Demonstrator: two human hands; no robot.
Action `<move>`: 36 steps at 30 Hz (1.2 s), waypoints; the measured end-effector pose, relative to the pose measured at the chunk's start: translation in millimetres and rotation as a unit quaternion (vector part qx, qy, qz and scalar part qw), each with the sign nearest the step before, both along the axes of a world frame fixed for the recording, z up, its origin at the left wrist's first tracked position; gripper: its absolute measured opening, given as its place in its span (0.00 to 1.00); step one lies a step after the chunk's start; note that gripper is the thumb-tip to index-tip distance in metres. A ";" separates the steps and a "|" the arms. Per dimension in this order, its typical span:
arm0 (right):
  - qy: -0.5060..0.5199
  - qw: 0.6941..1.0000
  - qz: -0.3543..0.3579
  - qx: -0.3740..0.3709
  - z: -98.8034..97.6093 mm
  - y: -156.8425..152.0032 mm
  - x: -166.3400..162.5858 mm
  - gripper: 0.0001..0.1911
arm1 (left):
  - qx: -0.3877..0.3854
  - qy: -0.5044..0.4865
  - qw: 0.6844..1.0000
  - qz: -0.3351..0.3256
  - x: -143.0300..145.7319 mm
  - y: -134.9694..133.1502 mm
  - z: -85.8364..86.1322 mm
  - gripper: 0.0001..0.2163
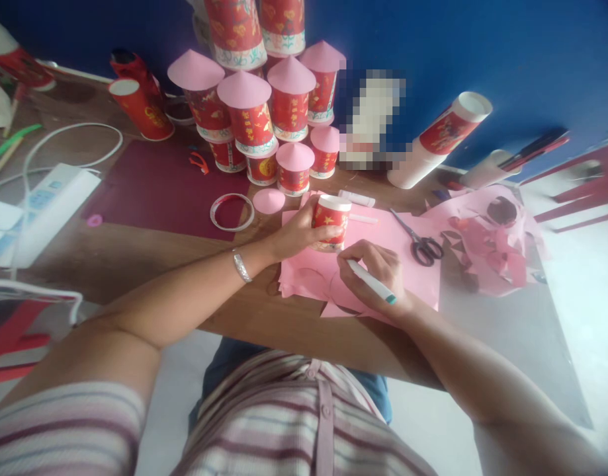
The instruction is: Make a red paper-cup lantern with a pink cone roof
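My left hand [304, 231] is wrapped round a small red paper cup [333, 213] with gold stars, its white end facing up. In my right hand [376, 271] is a white marker [370, 281] with a green end pointing back towards me. The tip lies by the lower edge of the cup; whether it touches is hidden by my fingers. Under both hands spreads pink paper [304, 281] with curved lines drawn on it. Black-handled scissors [425, 248] lie on this paper to the right. Beyond the cup rests another white marker [357, 198].
Red cups with pink cone tops [244, 106] stand stacked at the back. A pink cone [268, 200] and a ring [231, 211] lie left of the cup. Pink scraps [497, 244] are heaped right. A power strip [45, 211] with white cables is at left. A red-and-white tube [440, 139] leans by the wall.
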State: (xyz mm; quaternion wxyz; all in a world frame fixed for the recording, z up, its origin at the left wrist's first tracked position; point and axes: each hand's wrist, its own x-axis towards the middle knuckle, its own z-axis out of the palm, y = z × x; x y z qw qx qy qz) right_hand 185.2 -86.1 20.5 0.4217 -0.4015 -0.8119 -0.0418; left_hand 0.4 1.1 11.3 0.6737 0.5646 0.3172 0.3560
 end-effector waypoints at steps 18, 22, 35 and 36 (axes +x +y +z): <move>0.003 1.000 0.002 0.003 0.1 0.2 -0.6 0.09 | 0.011 -0.013 1.000 0.004 0.1 1.3 -3.7 0.26; 0.007 1.000 0.004 -0.003 0.7 -0.1 -0.6 0.09 | 0.012 -0.008 1.000 0.008 0.2 0.9 -2.5 0.26; 0.019 0.998 0.020 -0.056 4.1 -3.4 -1.3 0.07 | 0.017 -0.001 1.000 -0.003 0.2 1.3 -2.6 0.27; 0.022 0.998 0.019 -0.059 4.1 -3.4 -1.6 0.08 | 0.018 -0.002 1.000 -0.002 0.2 1.2 -2.6 0.27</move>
